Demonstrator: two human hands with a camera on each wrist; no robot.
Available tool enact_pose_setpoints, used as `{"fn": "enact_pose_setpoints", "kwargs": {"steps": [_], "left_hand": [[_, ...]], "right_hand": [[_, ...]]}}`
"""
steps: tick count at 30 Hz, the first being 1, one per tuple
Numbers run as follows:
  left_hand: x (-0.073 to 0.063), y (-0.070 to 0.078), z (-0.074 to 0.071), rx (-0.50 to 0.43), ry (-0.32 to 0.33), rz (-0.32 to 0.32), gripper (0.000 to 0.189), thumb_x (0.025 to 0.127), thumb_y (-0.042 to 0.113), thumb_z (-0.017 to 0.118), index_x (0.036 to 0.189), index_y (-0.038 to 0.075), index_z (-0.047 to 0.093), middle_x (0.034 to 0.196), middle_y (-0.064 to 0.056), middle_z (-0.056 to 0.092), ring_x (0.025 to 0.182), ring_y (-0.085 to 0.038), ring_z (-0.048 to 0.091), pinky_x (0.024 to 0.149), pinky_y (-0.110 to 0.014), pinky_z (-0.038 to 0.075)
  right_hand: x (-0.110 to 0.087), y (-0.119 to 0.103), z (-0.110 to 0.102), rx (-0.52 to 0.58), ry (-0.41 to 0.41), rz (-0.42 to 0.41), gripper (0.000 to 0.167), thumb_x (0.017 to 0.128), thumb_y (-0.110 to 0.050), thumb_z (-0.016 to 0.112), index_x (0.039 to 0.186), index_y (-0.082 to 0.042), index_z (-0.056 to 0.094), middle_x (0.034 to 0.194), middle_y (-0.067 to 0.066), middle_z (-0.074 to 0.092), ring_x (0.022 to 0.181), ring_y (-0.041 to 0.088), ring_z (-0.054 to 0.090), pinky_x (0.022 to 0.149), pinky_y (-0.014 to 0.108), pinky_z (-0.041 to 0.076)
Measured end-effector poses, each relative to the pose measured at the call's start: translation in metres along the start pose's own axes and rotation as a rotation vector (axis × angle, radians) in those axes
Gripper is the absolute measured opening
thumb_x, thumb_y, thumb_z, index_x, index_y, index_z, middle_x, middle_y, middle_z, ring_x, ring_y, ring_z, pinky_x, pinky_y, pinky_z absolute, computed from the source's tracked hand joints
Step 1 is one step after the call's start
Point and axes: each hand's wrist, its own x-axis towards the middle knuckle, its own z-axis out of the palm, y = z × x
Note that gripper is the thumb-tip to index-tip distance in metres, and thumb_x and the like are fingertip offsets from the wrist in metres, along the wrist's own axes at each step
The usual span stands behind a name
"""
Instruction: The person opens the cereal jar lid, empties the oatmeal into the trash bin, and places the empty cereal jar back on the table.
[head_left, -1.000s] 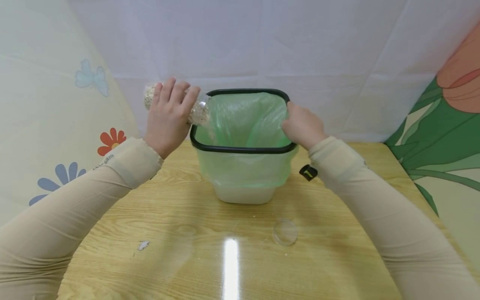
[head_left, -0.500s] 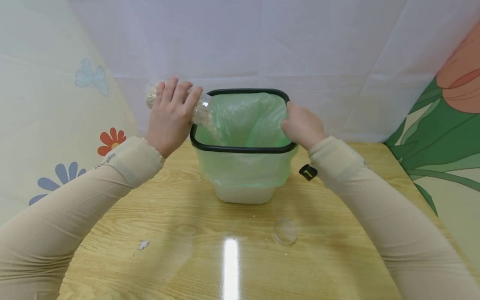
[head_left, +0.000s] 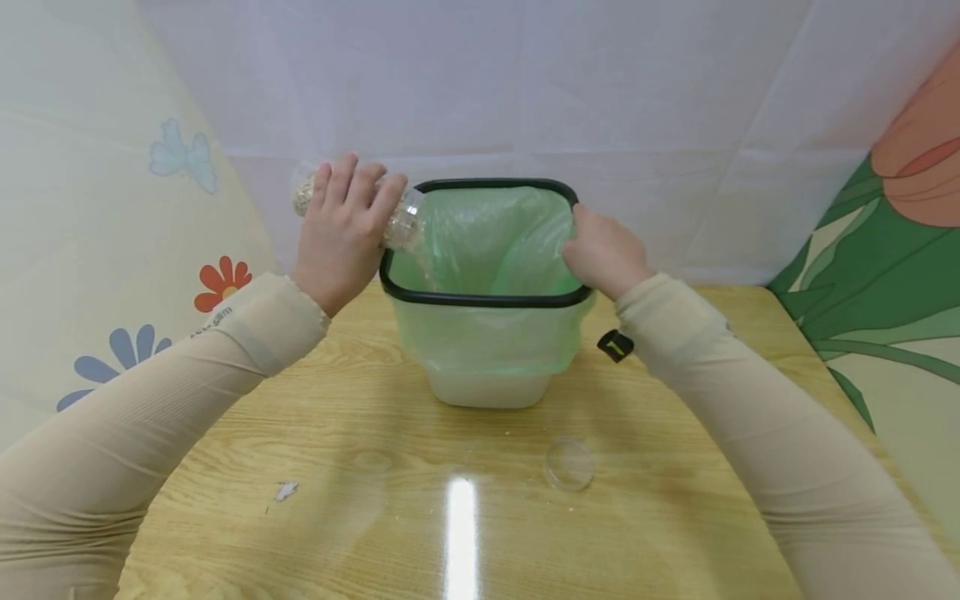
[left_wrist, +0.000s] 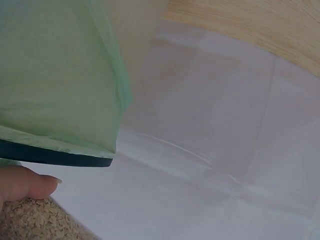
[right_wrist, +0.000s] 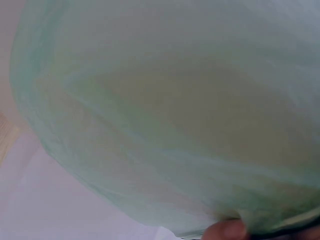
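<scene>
My left hand (head_left: pixel 341 237) grips a clear jar (head_left: pixel 411 218) of pale flakes, its fingers wrapped over the top. The jar lies tilted, its mouth over the left side of a bin's black rim (head_left: pixel 487 301). A thin stream of flakes falls inside. A green plastic bag (head_left: pixel 487 342) lines the bin and folds down over its whitish body (head_left: pixel 491 392). At the rim's right side, my right hand (head_left: pixel 606 254) holds on; its fingertips (right_wrist: pixel 227 230) show at the bag's edge in the right wrist view. In the left wrist view the flakes (left_wrist: pixel 40 220) show beneath my thumb (left_wrist: pixel 30 185).
A clear round lid (head_left: pixel 570 464) lies on the wooden table (head_left: pixel 360 533) in front of the bin. A small torn patch (head_left: pixel 287 491) is at the left. A black strap end (head_left: pixel 617 345) hangs by my right sleeve. White cloth (head_left: pixel 637 100) stands behind.
My left hand and the jar have shifted slightly to the right, and flakes keep falling into the bin. The right hand and the bin stay in place.
</scene>
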Motion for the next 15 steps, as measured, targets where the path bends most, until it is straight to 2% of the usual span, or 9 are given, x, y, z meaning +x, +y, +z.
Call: {"fn": "enact_pose_setpoints", "kwargs": {"steps": [9,15], "left_hand": [[-0.0002,0.0009,0.0011,0.025,0.017,0.029,0.038,0.089,-0.015,0.040,0.122,0.000,0.051,0.118,-0.025,0.052,0.118,-0.049,0.046,0.100,-0.065,0.035],[0.0007,0.0016,0.0013,0.035,0.034,0.042,0.038,0.090,-0.015,0.038,0.121,0.000,0.051,0.117,-0.024,0.051,0.117,-0.049,0.046,0.099,-0.064,0.036]], "right_hand": [[-0.0017,-0.0008,-0.0004,0.012,0.001,0.008,0.068,0.089,-0.006,0.033,0.153,0.004,0.012,0.152,0.028,0.028,0.092,0.034,0.050,0.056,0.034,0.038],[-0.0015,0.0000,-0.0001,0.006,0.004,0.008,0.067,0.090,-0.007,0.034,0.152,0.004,0.012,0.152,0.029,0.028,0.102,0.036,0.049,0.067,0.041,0.044]]}}
